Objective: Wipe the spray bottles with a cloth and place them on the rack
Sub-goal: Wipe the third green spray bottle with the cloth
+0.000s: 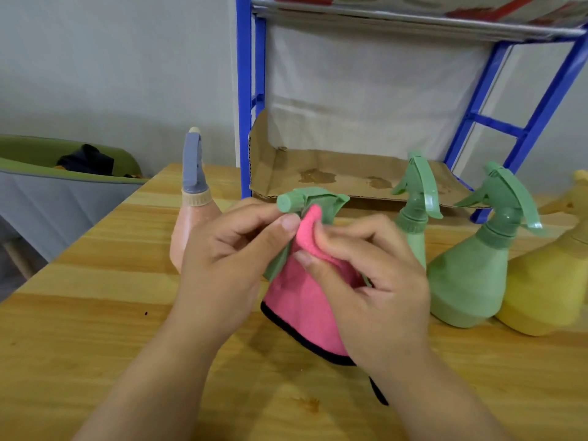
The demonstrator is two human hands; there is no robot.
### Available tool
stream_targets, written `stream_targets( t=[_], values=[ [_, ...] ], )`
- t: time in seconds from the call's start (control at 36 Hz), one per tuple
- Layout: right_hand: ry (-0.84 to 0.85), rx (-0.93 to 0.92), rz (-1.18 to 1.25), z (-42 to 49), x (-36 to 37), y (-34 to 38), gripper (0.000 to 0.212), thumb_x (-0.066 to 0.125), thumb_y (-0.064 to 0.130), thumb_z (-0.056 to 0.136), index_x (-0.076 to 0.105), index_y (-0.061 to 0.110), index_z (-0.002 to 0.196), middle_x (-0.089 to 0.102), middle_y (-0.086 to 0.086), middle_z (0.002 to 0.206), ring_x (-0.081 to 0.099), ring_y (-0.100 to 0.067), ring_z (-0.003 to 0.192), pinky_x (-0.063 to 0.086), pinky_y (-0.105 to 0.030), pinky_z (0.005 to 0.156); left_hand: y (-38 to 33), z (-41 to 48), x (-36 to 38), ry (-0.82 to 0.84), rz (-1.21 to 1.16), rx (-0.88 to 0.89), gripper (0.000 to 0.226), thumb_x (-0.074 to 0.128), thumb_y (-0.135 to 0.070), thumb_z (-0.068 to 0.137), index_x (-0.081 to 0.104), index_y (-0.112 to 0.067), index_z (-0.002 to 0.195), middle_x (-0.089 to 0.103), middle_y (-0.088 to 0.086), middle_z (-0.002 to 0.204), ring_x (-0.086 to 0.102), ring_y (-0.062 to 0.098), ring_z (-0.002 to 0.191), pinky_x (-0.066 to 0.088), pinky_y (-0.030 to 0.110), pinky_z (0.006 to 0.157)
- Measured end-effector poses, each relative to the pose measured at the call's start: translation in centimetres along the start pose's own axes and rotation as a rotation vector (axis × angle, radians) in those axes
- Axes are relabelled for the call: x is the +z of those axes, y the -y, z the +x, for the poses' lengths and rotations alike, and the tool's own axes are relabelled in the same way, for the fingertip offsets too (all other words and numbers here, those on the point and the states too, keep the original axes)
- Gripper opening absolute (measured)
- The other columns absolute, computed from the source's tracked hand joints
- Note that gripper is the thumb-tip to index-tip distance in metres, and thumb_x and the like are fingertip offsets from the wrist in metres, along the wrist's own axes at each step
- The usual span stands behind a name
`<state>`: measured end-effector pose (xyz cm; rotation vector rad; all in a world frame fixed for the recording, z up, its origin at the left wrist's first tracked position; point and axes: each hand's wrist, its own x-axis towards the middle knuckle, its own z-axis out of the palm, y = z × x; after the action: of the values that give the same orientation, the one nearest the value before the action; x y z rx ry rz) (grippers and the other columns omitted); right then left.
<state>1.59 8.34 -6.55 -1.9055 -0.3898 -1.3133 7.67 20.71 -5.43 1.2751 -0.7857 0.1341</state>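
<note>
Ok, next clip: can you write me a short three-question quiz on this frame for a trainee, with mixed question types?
1. True or false: a spray bottle already stands on the cardboard lining the blue rack.
2. The right hand holds the pink cloth against which part of the held green bottle? A) its base B) its sprayer head C) a paper label
3. Fill in: the bottle furthest right is coloured ____.

Key: 1 false; 2 B; 3 yellow.

Wooden table [95,281]; stained cardboard [334,173]; green seat [31,151], perhaps, far left.
</note>
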Motion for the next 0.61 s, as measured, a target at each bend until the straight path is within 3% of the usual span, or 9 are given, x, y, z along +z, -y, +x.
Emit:
stream_targets(
  t=[0.14, 0.28, 0.47, 0.56, 0.61],
  values=[
    [0.126, -0.060, 0.017, -0.92, 0.04, -0.05, 0.017, 0.075, 0.001, 0.077, 0.073, -0.001, 0.094, 0.063, -0.011, 0.081, 0.062, -0.016, 0.074, 0.051, -0.026, 0.063, 0.00, -0.02, -0.04, 0.016, 0.004, 0.047, 0.019, 0.060, -0.023, 0.082, 0.067, -0.012, 0.068, 0.051, -0.007, 0.060, 0.047, 0.006, 0.058, 0.040, 0.016, 0.053],
    [-0.033, 0.015, -0.117, -0.11, -0.19, -0.27, 0.015, 0.073, 0.012, 0.078, 0.073, 0.002, 0.089, 0.059, -0.001, 0.078, 0.055, -0.005, 0.070, 0.045, -0.012, 0.062, -0.15, -0.11, 0.34, -0.007, 0.016, 0.063, 0.011, 0.062, -0.019, 0.081, 0.072, -0.015, 0.078, 0.056, -0.015, 0.062, 0.050, -0.001, 0.059, 0.040, 0.010, 0.056],
    [0.070, 0.059, -0.083, -0.76, -0.15, -0.46, 0.016, 0.075, 0.012, 0.076, 0.074, 0.003, 0.089, 0.058, 0.001, 0.079, 0.056, -0.006, 0.072, 0.046, -0.014, 0.064, 0.02, -0.27, 0.24, -0.056, 0.072, 0.034, 0.014, 0.065, -0.035, 0.077, 0.075, -0.033, 0.086, 0.067, 0.007, 0.083, 0.060, 0.020, 0.076, 0.051, 0.025, 0.066],
    [0.050, 0.046, -0.095, -0.72, -0.33, -0.41, 0.016, 0.075, 0.011, 0.077, 0.074, 0.003, 0.090, 0.060, -0.001, 0.080, 0.058, -0.007, 0.074, 0.046, -0.014, 0.066, -0.07, -0.27, 0.54, -0.047, 0.028, 0.015, 0.017, 0.069, -0.034, 0.071, 0.073, -0.038, 0.087, 0.067, -0.006, 0.080, 0.056, 0.010, 0.069, 0.049, 0.019, 0.061],
    [0.006, 0.040, -0.135, -0.79, -0.43, -0.33, 0.017, 0.075, 0.012, 0.078, 0.074, 0.003, 0.092, 0.061, -0.003, 0.080, 0.058, -0.005, 0.076, 0.045, -0.011, 0.068, -0.04, -0.29, 0.70, -0.037, 0.038, 0.006, 0.023, 0.071, -0.033, 0.070, 0.072, -0.036, 0.092, 0.066, -0.009, 0.085, 0.057, 0.009, 0.072, 0.051, 0.026, 0.066]
  ],
)
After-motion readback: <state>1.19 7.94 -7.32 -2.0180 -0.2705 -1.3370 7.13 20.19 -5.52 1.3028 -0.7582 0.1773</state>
